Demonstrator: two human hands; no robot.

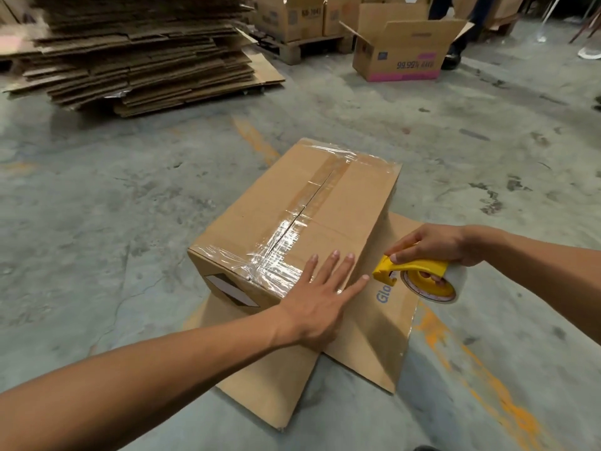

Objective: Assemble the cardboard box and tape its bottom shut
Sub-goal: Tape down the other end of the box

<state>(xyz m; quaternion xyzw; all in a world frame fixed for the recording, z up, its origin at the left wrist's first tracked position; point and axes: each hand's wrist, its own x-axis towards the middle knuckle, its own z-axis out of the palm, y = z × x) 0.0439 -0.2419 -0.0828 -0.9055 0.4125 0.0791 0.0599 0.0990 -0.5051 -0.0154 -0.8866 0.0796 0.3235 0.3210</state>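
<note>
A brown cardboard box [270,203] stands upside down on the concrete floor, its bottom flaps closed and facing up. Clear tape [289,236] runs along the centre seam and across both short edges. The box's lower flaps [374,340] splay out flat on the floor toward me. My left hand [320,297] lies flat, fingers spread, on the near right corner of the taped face. My right hand [432,244] holds a yellow tape dispenser [419,278] with a clear roll, just right of the box's near side, its cutter end close to the cardboard.
A tall stack of flattened cartons [140,50] sits at the back left. An open box with pink print [403,56] stands at the back right near a pallet of boxes [299,17]. A person's dark trouser legs [455,34] are behind it. Orange paint lines [481,369] cross the floor.
</note>
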